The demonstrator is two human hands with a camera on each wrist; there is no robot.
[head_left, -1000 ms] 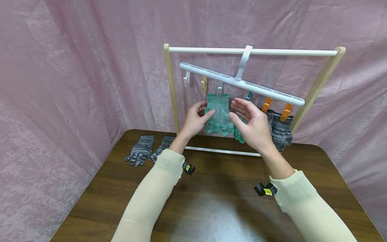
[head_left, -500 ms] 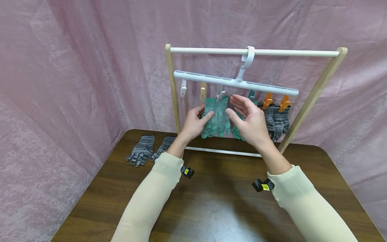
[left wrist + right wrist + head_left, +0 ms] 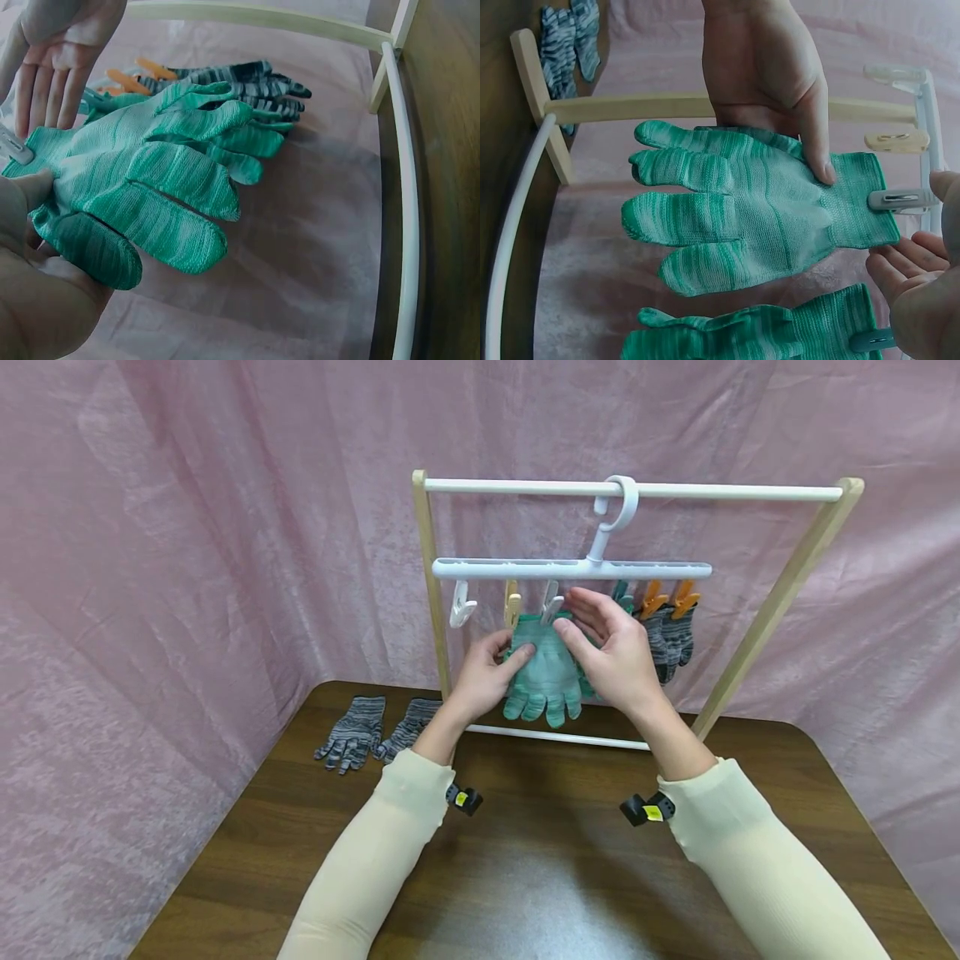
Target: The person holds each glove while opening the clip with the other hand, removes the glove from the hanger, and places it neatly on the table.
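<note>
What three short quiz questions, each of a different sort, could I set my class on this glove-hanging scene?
1. True or false: the green glove hangs from a clip on the white hanger.
2. Which hand holds that glove? A left hand B right hand
3. Fill in: two grey gloves lie on the ___.

Key: 1 true; 2 A; 3 table.

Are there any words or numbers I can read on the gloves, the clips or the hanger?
None: no word, number or brand shows on the green glove, the clips or the white hanger.
The small yellow tags on the wrist straps are too small to read.
</note>
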